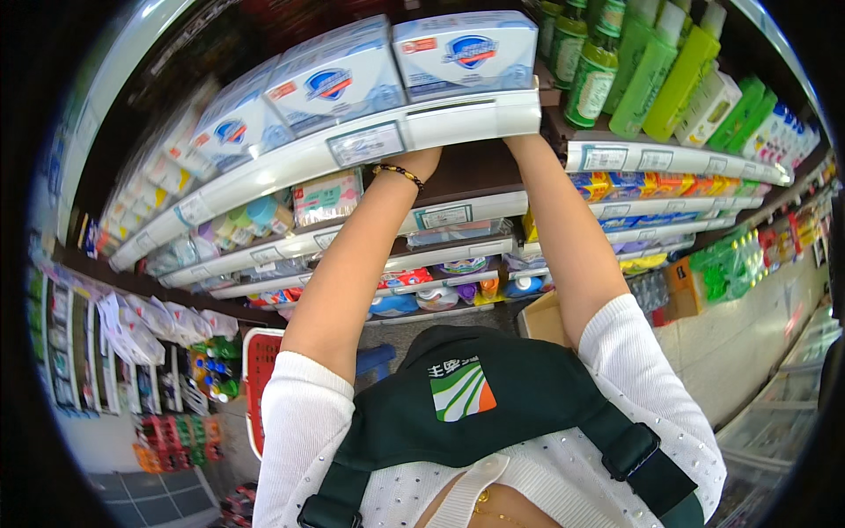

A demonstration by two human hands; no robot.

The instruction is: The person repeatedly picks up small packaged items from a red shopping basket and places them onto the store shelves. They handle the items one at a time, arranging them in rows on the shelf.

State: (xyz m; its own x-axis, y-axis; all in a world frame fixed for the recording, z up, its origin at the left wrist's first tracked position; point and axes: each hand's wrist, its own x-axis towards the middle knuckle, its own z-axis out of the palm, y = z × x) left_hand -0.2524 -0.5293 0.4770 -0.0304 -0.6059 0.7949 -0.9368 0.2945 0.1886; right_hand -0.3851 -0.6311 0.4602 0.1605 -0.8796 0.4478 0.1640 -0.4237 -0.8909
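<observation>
Both my forearms reach up and forward into a store shelf below the top ledge. My left hand point(422, 164), with a beaded bracelet at the wrist, goes under the white shelf edge point(462, 119); its fingers are hidden. Beneath the right end of that ledge, only the wrist part of my right hand point(525, 142) shows. White Safeguard soap boxes point(465, 53) stand on the ledge above my hands. A pack with a pink and green label point(328, 198) lies on the shelf beneath, left of my left wrist. Whether either hand holds anything is hidden.
Green bottles point(591, 79) and light-green spray bottles point(650, 72) stand at the upper right. Lower shelves carry detergent packs point(403, 278) and boxed goods. A red shopping basket point(264, 376) is at the lower left, beside a blue stool point(375, 362). An open cardboard box point(544, 319) sits below my right arm.
</observation>
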